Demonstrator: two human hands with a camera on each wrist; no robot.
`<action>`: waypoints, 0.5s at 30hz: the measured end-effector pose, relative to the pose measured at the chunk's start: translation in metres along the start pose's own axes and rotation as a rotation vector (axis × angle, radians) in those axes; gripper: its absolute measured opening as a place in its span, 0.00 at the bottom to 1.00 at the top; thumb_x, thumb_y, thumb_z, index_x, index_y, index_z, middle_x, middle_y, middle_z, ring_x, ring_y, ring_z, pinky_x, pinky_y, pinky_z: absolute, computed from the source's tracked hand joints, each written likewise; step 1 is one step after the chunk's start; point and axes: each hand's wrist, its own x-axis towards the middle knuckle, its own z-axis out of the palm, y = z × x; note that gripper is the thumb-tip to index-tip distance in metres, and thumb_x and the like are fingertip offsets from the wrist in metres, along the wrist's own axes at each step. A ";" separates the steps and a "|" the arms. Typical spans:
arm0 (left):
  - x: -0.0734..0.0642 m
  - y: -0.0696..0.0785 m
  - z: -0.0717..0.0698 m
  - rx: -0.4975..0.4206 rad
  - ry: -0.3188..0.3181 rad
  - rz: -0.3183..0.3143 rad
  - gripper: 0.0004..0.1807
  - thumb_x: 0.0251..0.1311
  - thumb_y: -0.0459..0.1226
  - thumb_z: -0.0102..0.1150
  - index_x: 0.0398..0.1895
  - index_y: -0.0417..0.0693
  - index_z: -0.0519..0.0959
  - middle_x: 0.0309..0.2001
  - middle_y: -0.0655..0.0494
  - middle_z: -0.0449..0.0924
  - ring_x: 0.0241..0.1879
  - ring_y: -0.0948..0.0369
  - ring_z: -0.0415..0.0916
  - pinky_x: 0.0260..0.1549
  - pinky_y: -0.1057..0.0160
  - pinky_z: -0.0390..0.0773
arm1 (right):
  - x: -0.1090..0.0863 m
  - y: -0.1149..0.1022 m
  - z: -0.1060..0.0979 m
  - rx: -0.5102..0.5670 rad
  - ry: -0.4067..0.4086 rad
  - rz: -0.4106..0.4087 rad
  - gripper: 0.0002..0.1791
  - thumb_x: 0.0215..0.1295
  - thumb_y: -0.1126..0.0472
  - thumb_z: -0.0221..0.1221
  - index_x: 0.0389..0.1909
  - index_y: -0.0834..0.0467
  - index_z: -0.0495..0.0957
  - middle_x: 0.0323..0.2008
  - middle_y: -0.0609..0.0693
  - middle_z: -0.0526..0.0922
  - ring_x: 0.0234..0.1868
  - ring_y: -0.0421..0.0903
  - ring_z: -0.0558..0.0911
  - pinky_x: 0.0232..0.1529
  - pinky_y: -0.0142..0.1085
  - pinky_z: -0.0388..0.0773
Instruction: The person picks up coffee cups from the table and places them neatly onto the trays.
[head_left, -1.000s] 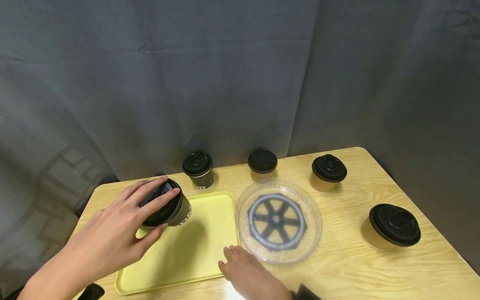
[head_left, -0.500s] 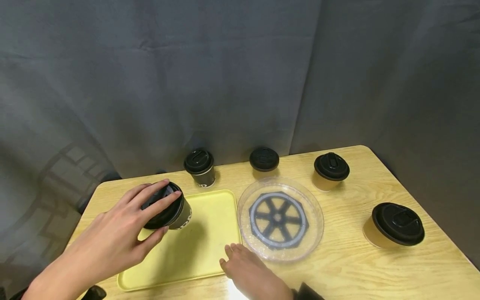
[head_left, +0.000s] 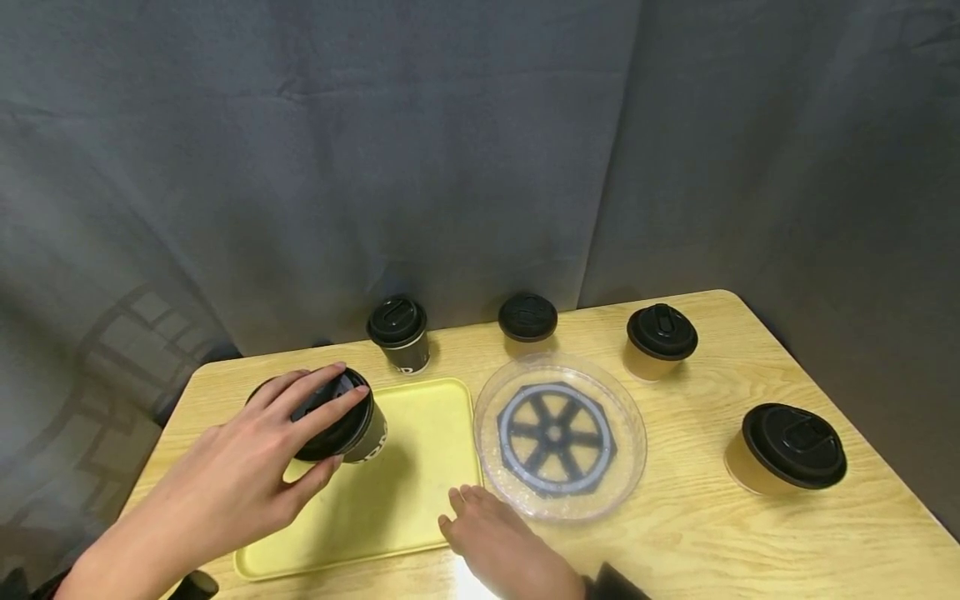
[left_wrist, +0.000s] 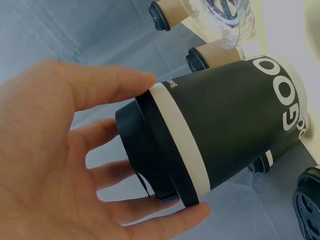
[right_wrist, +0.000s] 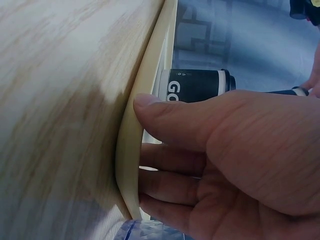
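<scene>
Over the left part of the yellow tray (head_left: 442, 467), my left hand (head_left: 255, 458) grips a black paper cup (head_left: 370, 440) by its black lid. Thumb and spread fingers lie around the lid rim in the left wrist view, below which the cup (left_wrist: 220, 125) has a white band and white letters. Whether its base touches the tray is hidden. My right hand (head_left: 498, 537) is at the tray's near right corner. In the right wrist view its thumb (right_wrist: 160, 110) lies on the outer wall of the tray (right_wrist: 131, 150), with the other fingers behind the rim.
A smaller black lidded cup (head_left: 401, 333) stands behind the tray. Brown cups with black lids (head_left: 528, 318) (head_left: 662, 333) (head_left: 795, 446) stand at the back and right. A clear round dish (head_left: 637, 437) with a dark spoked pattern sits beside the tray. Grey curtain (head_left: 420, 167) surrounds the table (head_left: 750, 550).
My left hand and the cup have shifted slightly right and toward me. A dark round edge now shows left of that hand. The right hand stays at the tray corner.
</scene>
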 end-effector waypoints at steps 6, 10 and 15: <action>0.000 0.002 0.002 -0.012 -0.009 0.009 0.38 0.52 0.42 0.69 0.68 0.72 0.67 0.70 0.58 0.65 0.63 0.53 0.68 0.19 0.60 0.75 | -0.001 0.000 0.000 0.018 -0.006 0.002 0.24 0.64 0.61 0.57 0.62 0.43 0.74 0.66 0.49 0.73 0.67 0.45 0.73 0.71 0.37 0.66; -0.001 0.002 0.004 -0.006 -0.016 0.009 0.38 0.51 0.43 0.70 0.67 0.72 0.68 0.70 0.58 0.65 0.62 0.53 0.67 0.21 0.60 0.76 | -0.002 0.000 -0.001 0.043 -0.009 0.009 0.24 0.65 0.62 0.56 0.62 0.43 0.74 0.66 0.49 0.72 0.68 0.46 0.72 0.71 0.38 0.66; -0.004 0.003 0.008 -0.017 -0.033 -0.009 0.38 0.52 0.44 0.70 0.67 0.73 0.68 0.70 0.59 0.65 0.62 0.49 0.68 0.23 0.55 0.79 | -0.002 0.000 -0.001 0.038 -0.006 0.006 0.24 0.65 0.62 0.55 0.62 0.43 0.74 0.66 0.49 0.72 0.68 0.46 0.72 0.71 0.38 0.65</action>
